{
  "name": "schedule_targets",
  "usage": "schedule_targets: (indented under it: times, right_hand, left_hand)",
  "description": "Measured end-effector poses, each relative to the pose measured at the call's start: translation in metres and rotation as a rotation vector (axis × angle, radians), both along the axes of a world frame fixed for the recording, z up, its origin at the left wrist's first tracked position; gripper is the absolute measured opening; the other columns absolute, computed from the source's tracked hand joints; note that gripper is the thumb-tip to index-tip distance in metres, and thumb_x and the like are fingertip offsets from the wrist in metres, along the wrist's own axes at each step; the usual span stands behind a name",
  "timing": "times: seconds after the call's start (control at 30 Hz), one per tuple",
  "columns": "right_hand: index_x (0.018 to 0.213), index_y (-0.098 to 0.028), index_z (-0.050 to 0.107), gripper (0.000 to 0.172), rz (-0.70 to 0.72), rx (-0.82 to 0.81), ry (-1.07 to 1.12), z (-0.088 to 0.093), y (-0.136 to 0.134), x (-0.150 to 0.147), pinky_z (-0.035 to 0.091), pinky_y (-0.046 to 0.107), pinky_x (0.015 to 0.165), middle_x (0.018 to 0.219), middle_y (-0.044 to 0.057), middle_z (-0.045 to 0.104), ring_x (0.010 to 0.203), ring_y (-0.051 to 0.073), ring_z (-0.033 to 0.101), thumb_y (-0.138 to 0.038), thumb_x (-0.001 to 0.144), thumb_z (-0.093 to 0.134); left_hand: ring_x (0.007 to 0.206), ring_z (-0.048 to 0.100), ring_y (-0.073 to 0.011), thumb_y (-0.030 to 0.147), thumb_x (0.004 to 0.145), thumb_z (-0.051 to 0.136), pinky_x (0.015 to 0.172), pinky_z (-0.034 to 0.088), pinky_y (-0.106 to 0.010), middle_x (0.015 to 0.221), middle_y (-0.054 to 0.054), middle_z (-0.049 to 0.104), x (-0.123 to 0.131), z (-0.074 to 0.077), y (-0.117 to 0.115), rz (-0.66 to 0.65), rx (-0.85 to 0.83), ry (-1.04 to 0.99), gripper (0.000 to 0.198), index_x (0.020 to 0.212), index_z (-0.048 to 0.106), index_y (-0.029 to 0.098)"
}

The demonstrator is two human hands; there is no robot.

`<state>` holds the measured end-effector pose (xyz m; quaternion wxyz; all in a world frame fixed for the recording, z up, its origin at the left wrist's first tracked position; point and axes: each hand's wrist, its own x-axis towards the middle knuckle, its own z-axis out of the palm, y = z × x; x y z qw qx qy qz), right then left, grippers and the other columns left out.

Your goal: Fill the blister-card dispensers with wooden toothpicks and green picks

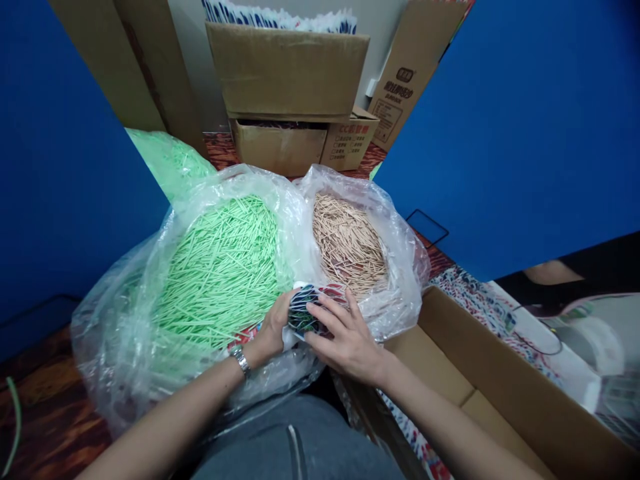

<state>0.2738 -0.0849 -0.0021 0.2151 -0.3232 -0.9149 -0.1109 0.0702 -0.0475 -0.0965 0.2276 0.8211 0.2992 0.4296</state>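
Between my two hands, over the front of the clear bags, is a printed plastic packet (301, 312) with dark green, red and white markings. My left hand (273, 328) grips its left side, with a metal watch (241, 361) on that wrist. The fingers of my right hand (350, 337) are bent over the packet's face and right side, hiding part of it. Just beyond my left hand lies a heap of thin light-green sticks (220, 267) in an opened clear bag (107, 320). Tan sticks (347, 240) fill a second clear bag (400, 233) beyond my right hand.
An open cardboard box (505, 353) stands to my right. Behind the bags are stacked cardboard boxes (290, 73), the top one holding blue-and-white packets (280, 17). Blue panels (525, 120) flank the table. Farther right, part of a person's arm (555, 272) shows.
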Motion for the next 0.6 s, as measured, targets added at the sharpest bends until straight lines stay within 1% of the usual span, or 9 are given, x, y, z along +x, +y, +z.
schedule_targets:
  times: [0.1,0.2,0.3,0.4,0.5,0.6]
  right_hand:
    - [0.095,-0.026,0.063,0.009,0.02,0.05,-0.074,0.001,0.001,0.0,0.01,0.063,0.111,0.136,0.006,0.052,0.136,0.026,0.032,-0.025,0.087,0.058]
    - [0.093,-0.026,0.063,0.008,0.012,0.012,-0.093,0.005,0.002,0.001,0.008,0.062,0.112,0.136,0.005,0.052,0.135,0.026,0.034,-0.027,0.087,0.057]
    - [0.101,-0.028,0.063,0.018,0.002,-0.042,-0.018,0.012,0.001,0.001,0.009,0.061,0.113,0.134,0.006,0.054,0.133,0.027,0.037,-0.033,0.084,0.061]
    - [0.11,-0.03,0.06,0.028,-0.002,-0.033,0.01,0.016,0.002,-0.001,0.011,0.059,0.114,0.133,0.006,0.054,0.133,0.027,0.037,-0.033,0.083,0.062]
    - [0.112,-0.029,0.06,0.028,-0.006,0.009,-0.005,0.015,0.003,-0.002,0.013,0.059,0.113,0.13,0.007,0.056,0.132,0.026,0.039,-0.03,0.084,0.061]
    - [0.108,-0.029,0.061,0.023,0.0,0.017,-0.01,0.015,0.003,-0.003,0.016,0.059,0.113,0.128,0.006,0.057,0.131,0.025,0.04,-0.028,0.084,0.06]
  left_hand:
    - [0.129,0.042,-0.0291,0.013,0.085,0.047,0.105,0.038,-0.05,0.142,-0.015,0.041,0.0,0.005,-0.001,-0.015,0.017,-0.024,0.078,0.15,0.006,0.022]
    - [0.127,0.044,-0.0287,0.013,0.085,0.047,0.104,0.04,-0.049,0.14,-0.015,0.043,0.0,0.008,-0.001,-0.011,0.0,-0.027,0.077,0.149,0.006,0.023]
    - [0.125,0.045,-0.0299,0.017,0.084,0.052,0.102,0.041,-0.05,0.138,-0.015,0.043,0.002,0.007,-0.001,-0.011,-0.028,-0.013,0.08,0.149,0.006,0.024]
    - [0.125,0.044,-0.0303,0.019,0.084,0.053,0.102,0.041,-0.051,0.139,-0.016,0.042,0.002,0.005,-0.001,-0.013,-0.011,-0.025,0.081,0.149,0.005,0.024]
    - [0.126,0.043,-0.03,0.018,0.085,0.051,0.103,0.04,-0.05,0.139,-0.015,0.042,0.002,0.005,-0.002,-0.003,0.007,-0.039,0.079,0.149,0.005,0.024]
    - [0.123,0.046,-0.0291,0.017,0.086,0.049,0.101,0.042,-0.048,0.135,-0.015,0.045,0.003,0.009,-0.003,0.004,-0.013,-0.036,0.076,0.149,0.007,0.023]
